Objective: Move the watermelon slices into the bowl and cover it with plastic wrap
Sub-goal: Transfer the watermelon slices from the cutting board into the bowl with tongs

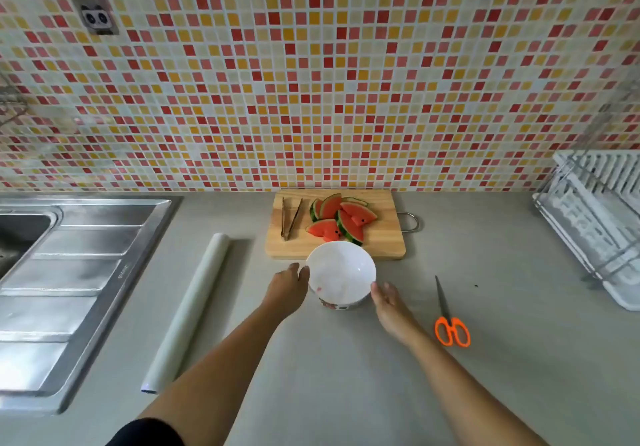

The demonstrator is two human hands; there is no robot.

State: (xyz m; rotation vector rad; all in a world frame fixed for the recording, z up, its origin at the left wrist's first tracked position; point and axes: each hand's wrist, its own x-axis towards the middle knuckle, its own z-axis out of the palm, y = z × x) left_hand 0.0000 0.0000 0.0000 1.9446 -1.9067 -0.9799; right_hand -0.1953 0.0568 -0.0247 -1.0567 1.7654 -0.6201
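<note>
Far left, steel sink (20,234) with its ribbed drainboard, set into the grey counter (346,359). Next, plastic wrap roll (188,310) lying on the counter, long axis running away from me, well apart from the bowl. Left hand (289,284): relaxed, fingers nearly straight, fingertips against the left rim of the bowl (341,271), nothing clasped. Metal tongs (290,219) lie on the left part of the wooden cutting board (384,243). Watermelon slices (341,219) are piled on the board beside the tongs; none in the bowl. Bowl is white, upright, on the counter at the board's near edge. Right hand (386,300): loose, fingers touching the bowl's right wall. Orange-handled scissors (450,317) lie further right. White dish rack (595,224) at far right.
</note>
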